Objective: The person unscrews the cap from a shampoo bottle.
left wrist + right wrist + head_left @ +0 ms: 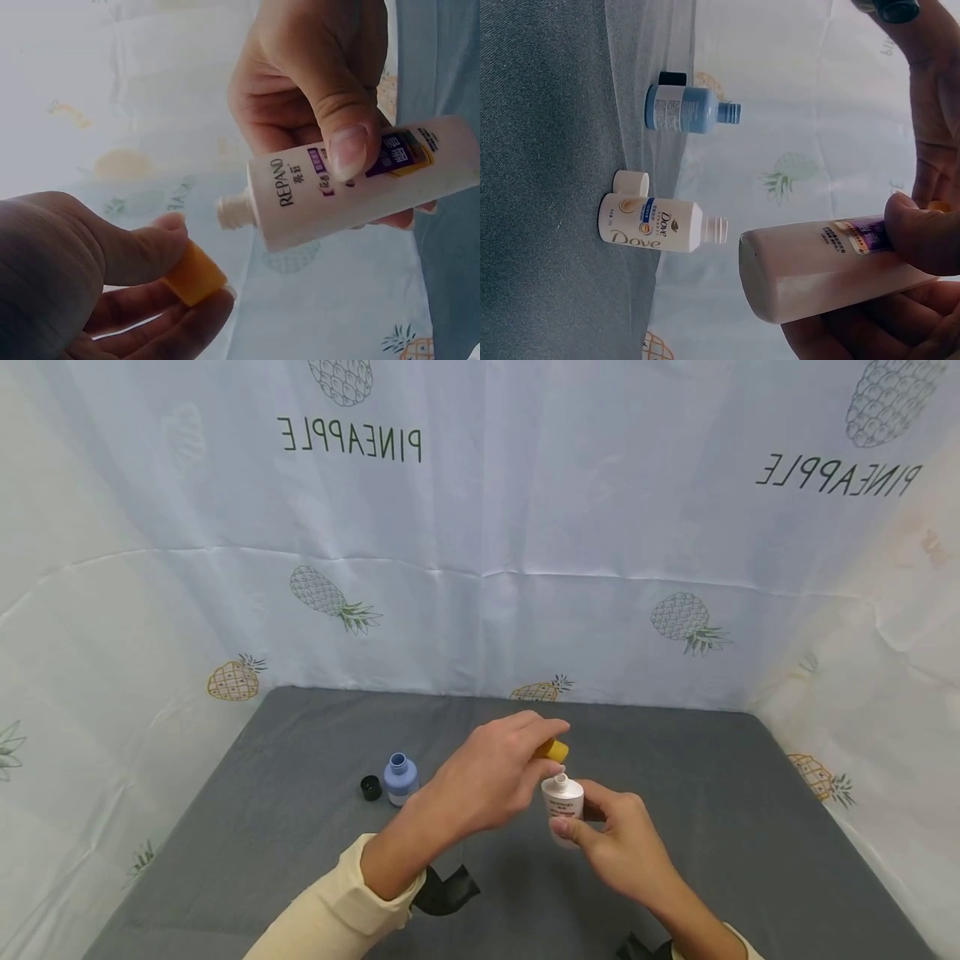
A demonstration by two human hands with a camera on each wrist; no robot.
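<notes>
My left hand (495,768) pinches a yellow-orange cap (193,274) between thumb and fingers. Just below it, my right hand (626,843) grips a pale pink REPAND bottle (564,800), thumb on the label side. The bottle's threaded neck (235,211) is bare, and a small gap separates it from the cap. From the right wrist view, the bottle's base is raised off the table.
On the grey-covered table (300,860), an uncapped blue bottle (401,781) stands beside a black cap (371,787). The right wrist view shows an uncapped white Dove bottle (651,223) next to a white cap (631,183). A pineapple-print curtain (480,510) surrounds the table.
</notes>
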